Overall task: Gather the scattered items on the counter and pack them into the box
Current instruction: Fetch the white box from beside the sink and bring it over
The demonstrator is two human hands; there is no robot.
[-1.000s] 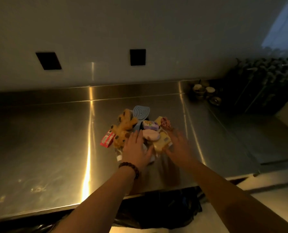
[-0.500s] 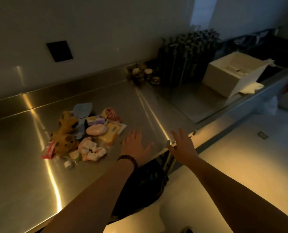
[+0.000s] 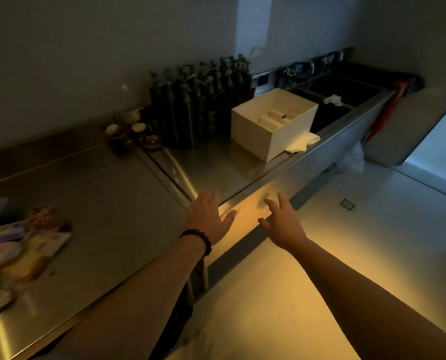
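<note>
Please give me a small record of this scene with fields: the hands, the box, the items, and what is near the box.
left hand: open, empty, above counter edge
right hand: open, empty, past counter edge
box: white, open top, pale contents inside, far right on counter
items: piled at left, not yet packed
near box: dark pump bottles behind; white cloth beside; sink beyond

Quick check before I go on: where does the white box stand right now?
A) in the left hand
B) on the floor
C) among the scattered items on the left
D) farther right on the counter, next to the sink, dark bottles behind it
D: the white box stands by the sink, in front of the dark bottles; left hand and right hand hold nothing.
</note>
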